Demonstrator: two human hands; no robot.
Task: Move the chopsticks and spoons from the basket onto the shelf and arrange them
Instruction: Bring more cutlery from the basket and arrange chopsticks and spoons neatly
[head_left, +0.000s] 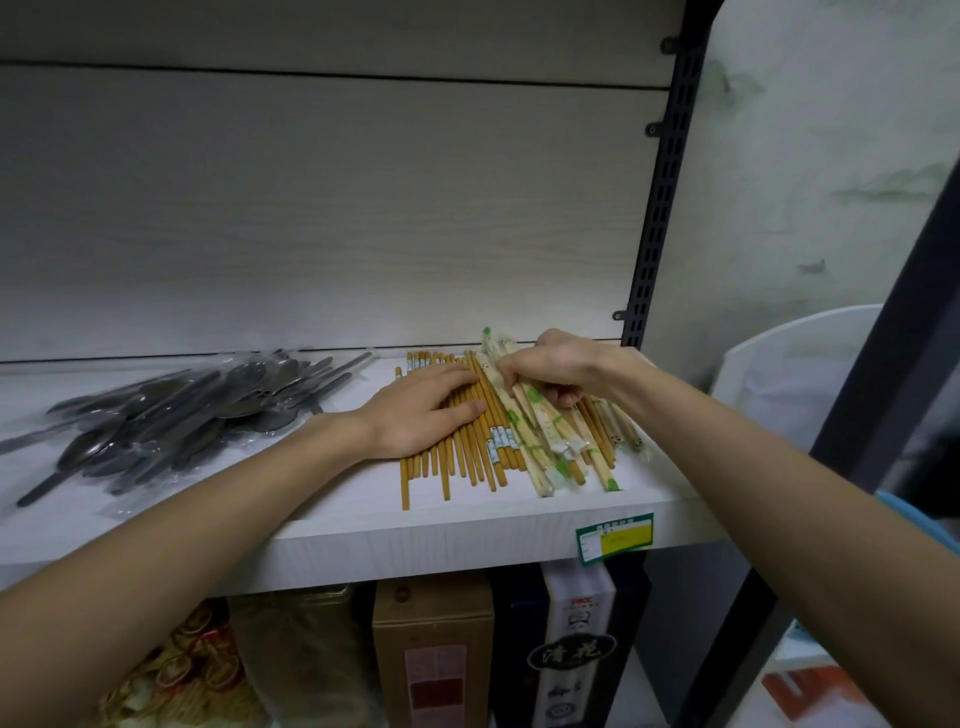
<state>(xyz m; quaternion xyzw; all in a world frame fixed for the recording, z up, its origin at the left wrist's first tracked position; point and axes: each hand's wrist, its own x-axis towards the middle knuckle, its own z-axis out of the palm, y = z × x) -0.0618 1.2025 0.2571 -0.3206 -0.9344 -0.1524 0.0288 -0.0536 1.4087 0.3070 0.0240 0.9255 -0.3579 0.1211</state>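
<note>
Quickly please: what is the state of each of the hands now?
Left hand: open, resting flat on the brown chopsticks.
Right hand: closed, fingers pinching the wrapped chopsticks.

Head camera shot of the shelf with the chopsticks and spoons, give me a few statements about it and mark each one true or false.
1. The left hand lies flat on the brown chopsticks. True.
2. The right hand rests open on the bare shelf. False: its fingers are curled around the wrapped chopsticks.
3. The spoons lie to the left of the chopsticks. True.
4. The spoons stand upright in a cup. False: they lie in a loose pile in clear wrappers on the shelf.
5. A price label sits on the shelf's front edge, below the chopsticks. True.
</note>
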